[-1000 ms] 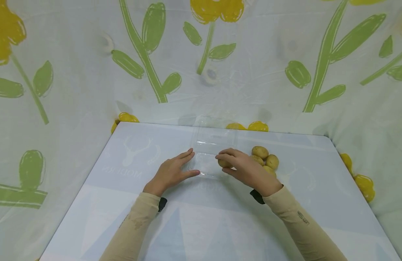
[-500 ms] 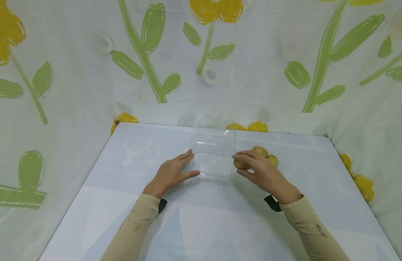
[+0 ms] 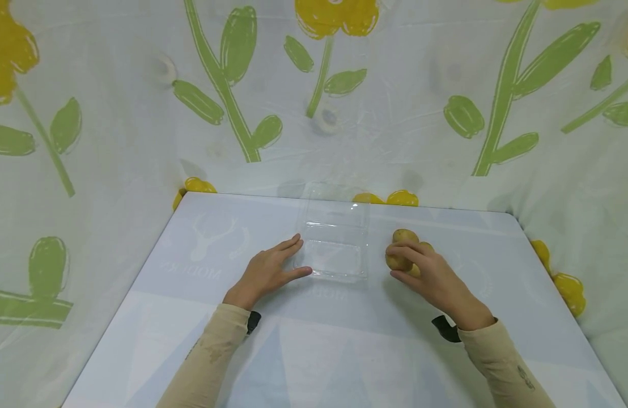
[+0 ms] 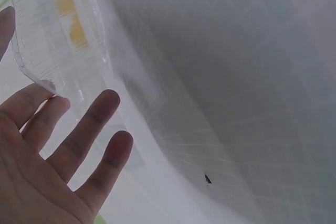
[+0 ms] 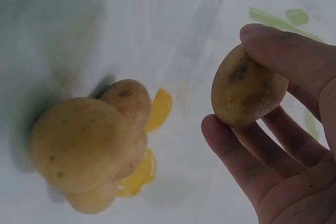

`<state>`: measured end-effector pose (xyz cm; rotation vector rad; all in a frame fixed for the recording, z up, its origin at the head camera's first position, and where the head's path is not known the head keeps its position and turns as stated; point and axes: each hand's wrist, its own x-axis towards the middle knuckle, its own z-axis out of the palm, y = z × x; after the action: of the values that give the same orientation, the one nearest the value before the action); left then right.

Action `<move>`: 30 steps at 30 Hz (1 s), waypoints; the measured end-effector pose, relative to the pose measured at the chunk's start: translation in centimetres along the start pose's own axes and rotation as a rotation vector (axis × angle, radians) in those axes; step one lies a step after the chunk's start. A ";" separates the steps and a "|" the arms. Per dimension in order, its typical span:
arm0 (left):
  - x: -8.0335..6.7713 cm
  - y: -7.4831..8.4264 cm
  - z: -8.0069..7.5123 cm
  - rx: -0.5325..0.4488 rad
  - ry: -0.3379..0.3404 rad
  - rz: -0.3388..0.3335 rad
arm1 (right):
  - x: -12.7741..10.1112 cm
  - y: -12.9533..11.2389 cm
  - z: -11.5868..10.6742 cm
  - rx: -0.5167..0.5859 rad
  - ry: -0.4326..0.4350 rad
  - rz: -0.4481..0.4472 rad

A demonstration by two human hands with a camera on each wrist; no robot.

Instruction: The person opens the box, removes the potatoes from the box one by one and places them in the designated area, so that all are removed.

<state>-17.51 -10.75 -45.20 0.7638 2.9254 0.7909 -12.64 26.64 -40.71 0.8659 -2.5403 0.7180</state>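
A clear plastic clamshell container [image 3: 336, 243] lies open on the table's far middle. My left hand [image 3: 275, 263] lies flat beside its left edge, fingers straight, fingertips touching the rim; the left wrist view shows this hand [image 4: 63, 150] under the clear container [image 4: 52, 30]. My right hand [image 3: 421, 272] pinches a small yellow potato [image 3: 397, 262] to the right of the container, just in front of a small pile of potatoes [image 3: 407, 237]. The right wrist view shows the held potato [image 5: 247, 90] between thumb and fingers [image 5: 283, 145], with the pile [image 5: 89, 140] on the table apart from it.
The pale blue table [image 3: 344, 340] has rounded far corners and bare surface toward me. A white cloth with green and yellow flowers [image 3: 140, 113] hangs close behind and at both sides.
My right hand has carried the potato rightward, from the container's right edge back to the pile. The left hand and the container have not moved.
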 end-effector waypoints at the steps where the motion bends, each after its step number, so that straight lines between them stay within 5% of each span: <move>1: 0.0 0.0 0.0 0.001 0.001 0.001 | -0.3 0.1 -0.1 -0.005 0.001 0.009; 30: -0.2 0.2 -0.3 -0.010 -0.008 -0.007 | -5.2 1.9 -0.2 -0.008 -0.024 0.078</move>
<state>-17.30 -10.83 -44.90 0.7532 2.9133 0.7998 -9.97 30.46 -43.75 0.7806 -2.6087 0.7241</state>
